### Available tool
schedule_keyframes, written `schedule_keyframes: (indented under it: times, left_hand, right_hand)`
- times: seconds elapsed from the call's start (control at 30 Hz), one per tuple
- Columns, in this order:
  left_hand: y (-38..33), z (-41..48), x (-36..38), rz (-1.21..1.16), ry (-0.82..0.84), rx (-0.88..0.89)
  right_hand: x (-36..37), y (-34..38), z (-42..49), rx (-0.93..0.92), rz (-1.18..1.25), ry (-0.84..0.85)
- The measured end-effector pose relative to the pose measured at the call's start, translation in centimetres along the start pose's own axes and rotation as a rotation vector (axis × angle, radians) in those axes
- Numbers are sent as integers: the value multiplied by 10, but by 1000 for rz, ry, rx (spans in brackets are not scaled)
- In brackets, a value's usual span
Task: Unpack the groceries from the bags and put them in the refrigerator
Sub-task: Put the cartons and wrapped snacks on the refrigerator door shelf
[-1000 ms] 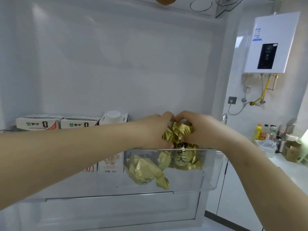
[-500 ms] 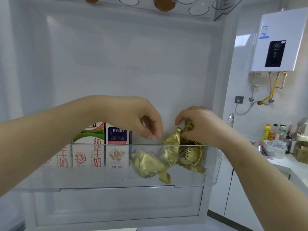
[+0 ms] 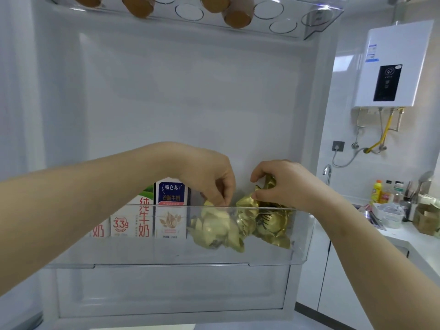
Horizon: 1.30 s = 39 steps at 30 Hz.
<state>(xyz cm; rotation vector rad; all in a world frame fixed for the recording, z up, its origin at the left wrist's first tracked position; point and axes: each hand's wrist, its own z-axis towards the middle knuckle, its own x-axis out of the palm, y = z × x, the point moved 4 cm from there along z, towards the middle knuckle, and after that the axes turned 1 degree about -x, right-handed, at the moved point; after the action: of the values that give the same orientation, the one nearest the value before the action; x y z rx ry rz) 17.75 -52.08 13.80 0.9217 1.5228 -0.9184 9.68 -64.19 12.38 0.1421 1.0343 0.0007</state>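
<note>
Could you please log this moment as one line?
left hand: pinches left packet | right hand: grips right packet | packets: in door bin | cartons: beside them

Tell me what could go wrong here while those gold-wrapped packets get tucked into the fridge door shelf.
1. The right gold packet sticks up above the rim of the door shelf, where the right hand grips its wrapper. If it is let go carelessly, it might tip out over the front.
2. The left hand pinches the top of the left gold packet, which lies close beside the milk cartons. Pushing it sideways could knock a carton over.
</note>
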Motion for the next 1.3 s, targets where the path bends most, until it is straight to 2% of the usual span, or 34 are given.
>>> schedule_keyframes:
  times: [0.07,0.17,0.23,0.3,0.37,0.63,0.87,1.13,1.3]
  left_hand:
    - [0,-4,-11,58,-169,32]
    - [2,-1,-20,337,-376,-71]
    - [-3,10,-10,504,-415,-197]
    - [-11,18,3,552,-358,-281]
    - [-16,23,9,509,-306,-266]
    - [-8,9,0,129,-370,-128]
    - [-10,-7,3,76,-436,-87]
    - [-19,-18,12,-1,-498,51]
    - [-39,-23,13,-73,-629,144]
  right_hand:
    - [0,0,-1,-1,4,-3]
    - [-1,0,-2,2,-2,1]
    - [-1,1,-3,7,-1,3]
    - [-1,1,-3,12,12,6]
    - [0,1,-3,22,16,3]
    - [-7,1,-6,39,126,-117]
    - [-17,8,-23,62,178,-177]
    - [-17,22,-54,154,170,-243]
    - [-27,19,-87,235,156,-337]
